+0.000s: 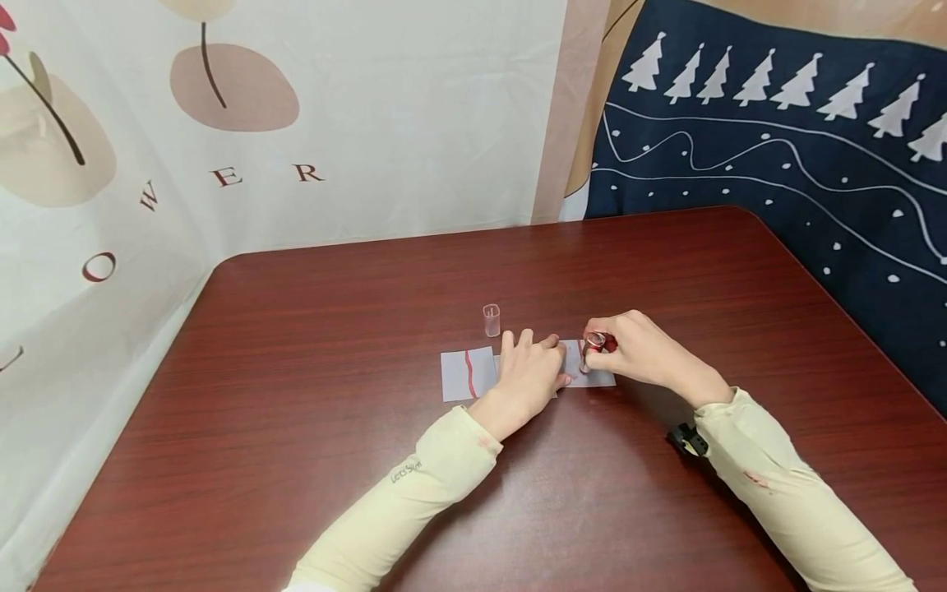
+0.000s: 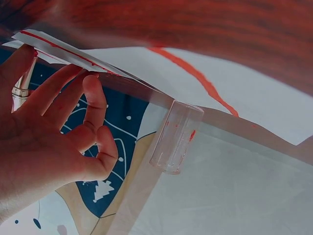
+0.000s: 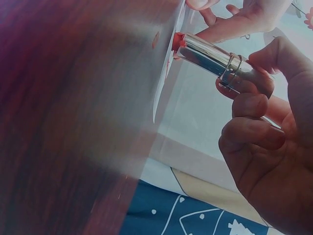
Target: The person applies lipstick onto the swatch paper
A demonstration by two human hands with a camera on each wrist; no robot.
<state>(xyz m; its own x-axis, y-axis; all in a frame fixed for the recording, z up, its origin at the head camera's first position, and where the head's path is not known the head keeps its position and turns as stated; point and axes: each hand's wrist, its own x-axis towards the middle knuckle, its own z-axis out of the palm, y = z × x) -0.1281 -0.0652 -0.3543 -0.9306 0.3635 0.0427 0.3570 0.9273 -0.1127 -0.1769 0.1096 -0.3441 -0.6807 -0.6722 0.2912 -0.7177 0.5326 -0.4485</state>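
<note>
In my right hand (image 1: 642, 349) I grip a shiny metallic lipstick tube (image 3: 208, 55) between thumb and fingers. Its red tip (image 3: 179, 41) meets the right-hand part of a white paper strip (image 1: 453, 378), where red marks show. My left hand (image 1: 527, 372) rests on the middle of the strip with fingers spread, covering much of it. A wavy red line (image 1: 469, 374) runs down the paper's left part. Just beyond the left fingertips stands a clear plastic cap (image 1: 491, 321), smeared with red inside in the left wrist view.
All this lies on a dark red-brown wooden table (image 1: 333, 329). Behind it hang a white printed cloth (image 1: 414, 107) and a navy cloth with white trees (image 1: 740, 148). A black wrist device (image 1: 688, 440) sits by my right sleeve, close over the tabletop.
</note>
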